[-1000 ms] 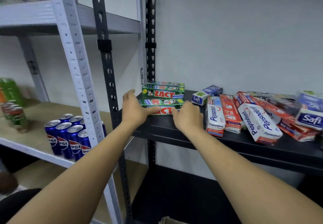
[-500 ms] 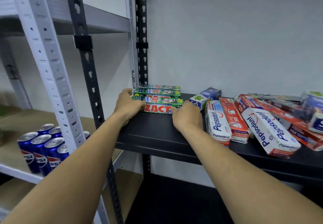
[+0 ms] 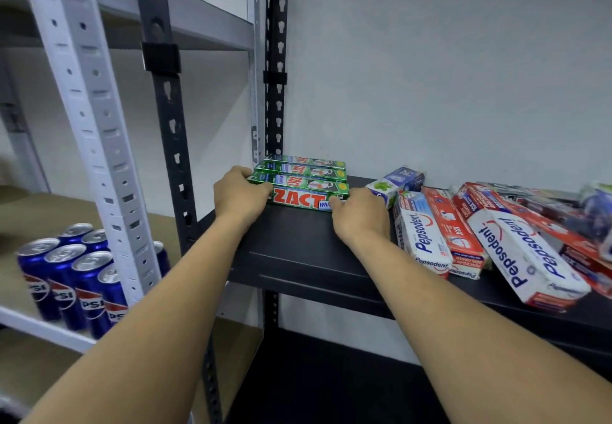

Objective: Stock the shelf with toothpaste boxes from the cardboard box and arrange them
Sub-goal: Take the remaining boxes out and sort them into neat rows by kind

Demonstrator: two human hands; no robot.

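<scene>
Three green Zact toothpaste boxes [image 3: 306, 185] lie in a row at the back left corner of the black shelf [image 3: 298, 258]. My left hand [image 3: 240, 193] grips the left end of the front Zact box. At that box's right end rests my right hand [image 3: 361, 216], fingers curled against it. To the right, white and red Pepsodent boxes [image 3: 427, 238] lie loosely at angles, with a long white Pepsodent box [image 3: 526, 258] near the shelf's front edge. A small blue and white Safi box [image 3: 394, 181] lies behind them. The cardboard box is out of view.
Blue Pepsi cans [image 3: 76, 278] stand in a cluster on the wooden shelf of the white rack at the left. Black [image 3: 165, 125] and white [image 3: 89, 119] perforated uprights stand between the two racks. A grey wall backs the shelf.
The Zact boxes went from a two-high stack to a flat row pushed back toward the wall. Both hands moved back with them and stayed at the front box's ends.
</scene>
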